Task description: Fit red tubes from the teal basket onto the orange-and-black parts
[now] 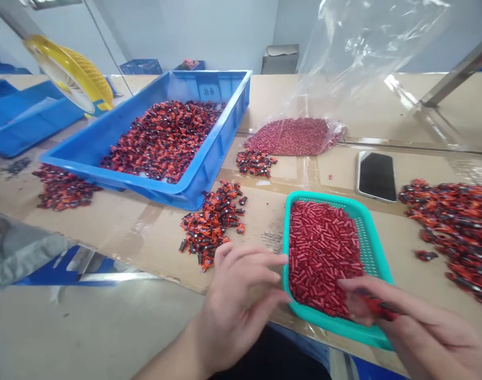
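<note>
My left hand (241,298) hovers just left of the green basket (286,227), its thumb and fingers apart, nothing visible between them. The basket is full of short dark red tubes (324,248). Over the basket's near right corner, my right hand (426,327) is closed on a small red-and-black part (377,306); motion blur hides its detail. A loose pile of orange-and-black parts (211,221) lies on the cardboard-covered table (162,232), beyond my left fingers. Another large pile of such parts (462,227) spreads to the right of the basket.
A big blue bin (211,174) of orange-and-black parts stands at back left, beside a yellow fan (67,71). A clear bag of red tubes (296,136) and a phone (376,176) lie behind the basket. A person's grey sleeve (23,250) shows at far left.
</note>
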Available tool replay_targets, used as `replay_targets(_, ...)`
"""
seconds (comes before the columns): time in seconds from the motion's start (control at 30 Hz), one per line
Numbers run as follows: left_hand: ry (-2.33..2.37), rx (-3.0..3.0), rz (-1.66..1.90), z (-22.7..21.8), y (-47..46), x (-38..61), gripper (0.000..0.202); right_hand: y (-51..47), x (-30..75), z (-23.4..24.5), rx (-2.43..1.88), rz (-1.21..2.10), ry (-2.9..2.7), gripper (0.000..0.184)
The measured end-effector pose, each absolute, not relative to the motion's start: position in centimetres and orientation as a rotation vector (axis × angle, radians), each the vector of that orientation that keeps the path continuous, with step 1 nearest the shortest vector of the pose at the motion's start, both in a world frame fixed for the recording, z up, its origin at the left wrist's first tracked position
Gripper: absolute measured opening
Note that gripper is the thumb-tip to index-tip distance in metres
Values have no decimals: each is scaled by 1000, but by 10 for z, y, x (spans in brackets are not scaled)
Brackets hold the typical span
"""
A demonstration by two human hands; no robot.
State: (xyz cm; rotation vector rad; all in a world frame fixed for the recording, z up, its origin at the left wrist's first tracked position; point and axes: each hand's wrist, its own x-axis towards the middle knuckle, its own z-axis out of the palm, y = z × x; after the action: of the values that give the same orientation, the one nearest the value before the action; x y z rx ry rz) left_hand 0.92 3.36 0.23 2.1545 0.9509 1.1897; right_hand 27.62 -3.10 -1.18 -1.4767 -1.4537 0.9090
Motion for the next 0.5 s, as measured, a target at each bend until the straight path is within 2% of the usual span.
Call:
replay_targets(0.1, 727, 2232, 1127, 12, 33, 21, 17, -29, 250, 2, -1412, 1142, -1494, 34)
replay_targets(0.2, 629, 2233, 1124, 19, 29, 32, 9, -34, 232, 2, -1313, 1161, -1486, 40)
replay_targets(0.4, 656, 2068, 1168, 18, 24, 34, 28, -59, 236, -12, -1400, 1110, -1361, 40)
replay_targets(0.5, 691, 2069, 1210, 19, 23, 36, 28, -52, 235, -5, -1302, 1095, -1411, 35)
